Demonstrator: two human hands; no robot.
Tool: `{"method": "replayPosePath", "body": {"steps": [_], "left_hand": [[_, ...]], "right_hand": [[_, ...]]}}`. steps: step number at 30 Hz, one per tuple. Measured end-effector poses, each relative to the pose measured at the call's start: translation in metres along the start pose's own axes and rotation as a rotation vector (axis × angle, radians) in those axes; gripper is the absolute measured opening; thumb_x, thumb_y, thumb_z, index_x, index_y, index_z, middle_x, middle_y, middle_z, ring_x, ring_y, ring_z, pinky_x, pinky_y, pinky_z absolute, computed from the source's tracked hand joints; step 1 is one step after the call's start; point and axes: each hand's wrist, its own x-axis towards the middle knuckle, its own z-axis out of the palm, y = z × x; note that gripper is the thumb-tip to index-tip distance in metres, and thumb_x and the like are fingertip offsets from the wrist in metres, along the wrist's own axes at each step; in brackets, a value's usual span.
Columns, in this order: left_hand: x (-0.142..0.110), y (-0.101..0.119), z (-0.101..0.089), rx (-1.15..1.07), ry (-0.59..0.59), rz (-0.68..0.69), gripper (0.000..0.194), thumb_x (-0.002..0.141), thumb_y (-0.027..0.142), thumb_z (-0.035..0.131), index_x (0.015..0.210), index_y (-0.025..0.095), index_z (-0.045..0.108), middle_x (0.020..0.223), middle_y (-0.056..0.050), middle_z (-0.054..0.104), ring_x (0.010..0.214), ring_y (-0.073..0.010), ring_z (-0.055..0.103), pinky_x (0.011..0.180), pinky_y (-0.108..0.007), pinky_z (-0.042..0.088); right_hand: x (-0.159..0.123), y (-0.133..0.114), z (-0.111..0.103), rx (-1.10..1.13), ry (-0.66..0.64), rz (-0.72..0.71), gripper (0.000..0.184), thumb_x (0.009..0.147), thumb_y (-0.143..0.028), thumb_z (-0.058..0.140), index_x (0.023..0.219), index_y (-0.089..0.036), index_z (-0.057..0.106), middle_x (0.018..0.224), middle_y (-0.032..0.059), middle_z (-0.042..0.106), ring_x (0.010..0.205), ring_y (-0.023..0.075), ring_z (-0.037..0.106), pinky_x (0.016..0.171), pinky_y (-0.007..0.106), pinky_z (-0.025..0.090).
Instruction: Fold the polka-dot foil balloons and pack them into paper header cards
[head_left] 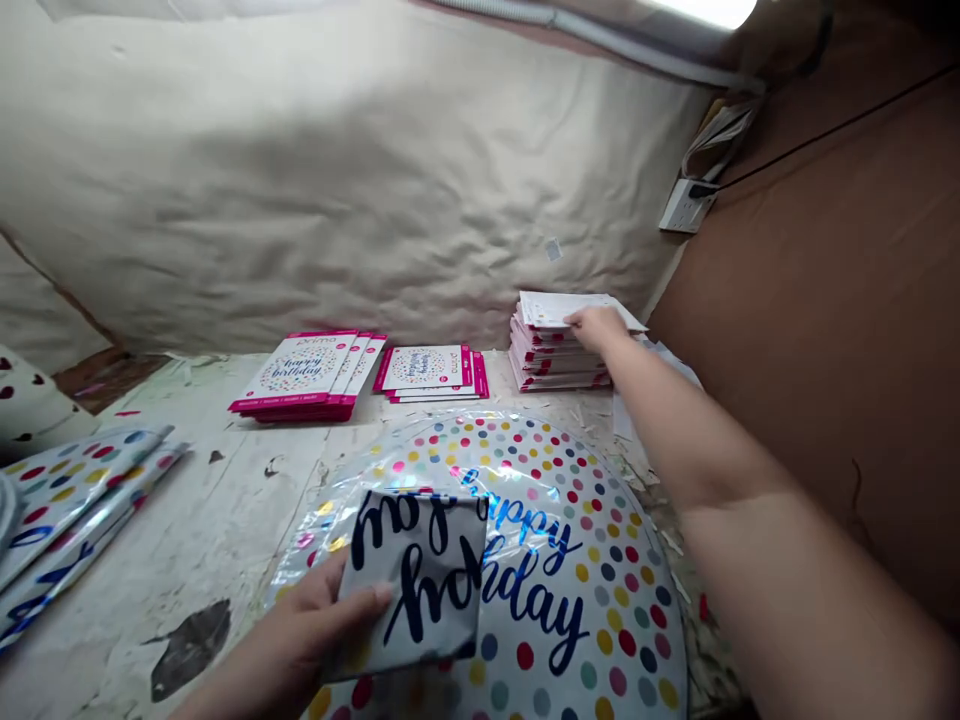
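Observation:
Between the thumb and fingers of my left hand (pixel 322 610) is a folded foil balloon (pixel 420 590), pressed into a flat square with dark blue lettering upside down. Below it lies a flat round foil balloon (pixel 622 600) with coloured dots and the words "happy birthday". My right arm reaches to the back right, where my right hand (pixel 600 328) pinches the near edge of the top white envelope (pixel 570 308). That envelope rests on a tall stack of pink and white packets (pixel 559 365).
Pink-edged birthday packets (pixel 300 370) lie fanned at the back left, beside a smaller pile (pixel 427 370). More dotted foil balloons (pixel 82 490) lie folded at the left. A paper-covered wall (pixel 337 200) stands behind, with a socket (pixel 686 205) at the right. The white tabletop (pixel 247 520) is worn.

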Motion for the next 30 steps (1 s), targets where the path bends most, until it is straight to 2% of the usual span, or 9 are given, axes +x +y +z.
{"method": "replayPosePath", "body": {"steps": [3, 7, 10, 12, 15, 17, 23, 27, 30], "left_hand": [[-0.021, -0.003, -0.010, 0.120, -0.122, -0.038, 0.039, 0.075, 0.036, 0.068, 0.110, 0.021, 0.060, 0.093, -0.006, 0.071, 0.086, -0.0276, 0.067, 0.079, -0.040, 0.054], [-0.042, -0.004, 0.003, 0.242, -0.370, -0.069, 0.032, 0.079, 0.036, 0.064, 0.109, 0.023, 0.062, 0.099, -0.004, 0.069, 0.094, -0.0263, 0.064, 0.082, -0.037, 0.052], [-0.044, -0.006, 0.023, 0.450, -0.490, -0.005, 0.027, 0.082, 0.034, 0.060, 0.107, 0.024, 0.062, 0.100, -0.002, 0.068, 0.094, -0.0233, 0.063, 0.079, -0.030, 0.051], [-0.038, -0.008, 0.037, 0.625, -0.478, 0.085, 0.021, 0.083, 0.032, 0.057, 0.100, 0.022, 0.063, 0.097, -0.001, 0.067, 0.091, -0.0216, 0.062, 0.077, -0.027, 0.050], [-0.017, -0.007, 0.056, 0.914, -0.420, 0.242, 0.016, 0.083, 0.029, 0.052, 0.090, 0.019, 0.063, 0.085, 0.000, 0.066, 0.079, -0.0185, 0.061, 0.068, -0.023, 0.047], [0.004, -0.004, 0.068, 1.093, -0.361, 0.345, 0.017, 0.083, 0.029, 0.050, 0.089, 0.019, 0.062, 0.080, 0.000, 0.064, 0.074, -0.0173, 0.059, 0.063, -0.023, 0.044], [0.084, -0.004, 0.089, 1.541, 0.129, 0.861, 0.032, 0.089, 0.030, 0.039, 0.114, 0.016, 0.053, 0.109, -0.011, 0.058, 0.096, -0.0239, 0.053, 0.084, -0.038, 0.040], [0.120, -0.023, 0.094, 1.778, -0.168, 0.975, 0.028, 0.090, 0.030, 0.037, 0.091, 0.015, 0.060, 0.093, -0.010, 0.058, 0.087, -0.0218, 0.051, 0.081, -0.035, 0.040], [0.128, -0.032, 0.093, 1.790, -0.197, 1.076, 0.030, 0.090, 0.036, 0.038, 0.086, 0.015, 0.058, 0.094, -0.010, 0.058, 0.086, -0.0220, 0.050, 0.079, -0.035, 0.039]], "right_hand": [[-0.047, -0.012, -0.003, 0.044, 0.098, -0.166, 0.034, 0.087, -0.021, 0.046, 0.116, -0.022, 0.063, 0.121, 0.0065, 0.061, 0.120, 0.0245, 0.050, 0.100, 0.040, 0.038], [-0.190, -0.073, 0.034, 0.356, 0.047, -0.715, 0.039, 0.087, -0.023, 0.044, 0.122, -0.021, 0.059, 0.120, 0.0081, 0.062, 0.108, 0.0249, 0.060, 0.084, 0.039, 0.052], [-0.287, -0.104, 0.063, 0.694, -0.234, -0.665, 0.035, 0.087, -0.030, 0.042, 0.115, -0.033, 0.062, 0.107, 0.0051, 0.069, 0.093, 0.0242, 0.066, 0.070, 0.037, 0.056], [-0.317, -0.103, 0.065, 0.910, -0.400, -0.556, 0.035, 0.090, -0.032, 0.037, 0.116, -0.036, 0.060, 0.104, 0.0016, 0.070, 0.093, 0.0205, 0.066, 0.073, 0.032, 0.056], [-0.319, -0.077, 0.048, 1.281, -0.669, -0.396, 0.043, 0.093, -0.043, 0.029, 0.123, -0.028, 0.055, 0.104, 0.0029, 0.069, 0.093, 0.0202, 0.066, 0.078, 0.034, 0.054], [-0.310, -0.058, 0.037, 1.350, -0.706, -0.240, 0.041, 0.084, -0.050, 0.048, 0.110, -0.023, 0.064, 0.097, 0.0038, 0.070, 0.090, 0.0228, 0.065, 0.079, 0.035, 0.054], [-0.286, -0.011, 0.062, 1.301, -0.283, 0.498, 0.022, 0.073, -0.038, 0.063, 0.085, -0.020, 0.059, 0.065, -0.0012, 0.062, 0.048, 0.0137, 0.058, 0.040, 0.025, 0.049], [-0.279, 0.008, 0.085, 1.342, -0.177, 0.680, 0.026, 0.069, -0.037, 0.066, 0.086, -0.020, 0.055, 0.062, -0.0032, 0.061, 0.039, 0.0107, 0.053, 0.032, 0.022, 0.046], [-0.283, 0.007, 0.089, 1.330, -0.178, 0.676, 0.028, 0.069, -0.039, 0.067, 0.087, -0.021, 0.056, 0.064, -0.0039, 0.061, 0.039, 0.0100, 0.053, 0.033, 0.023, 0.047]]}}
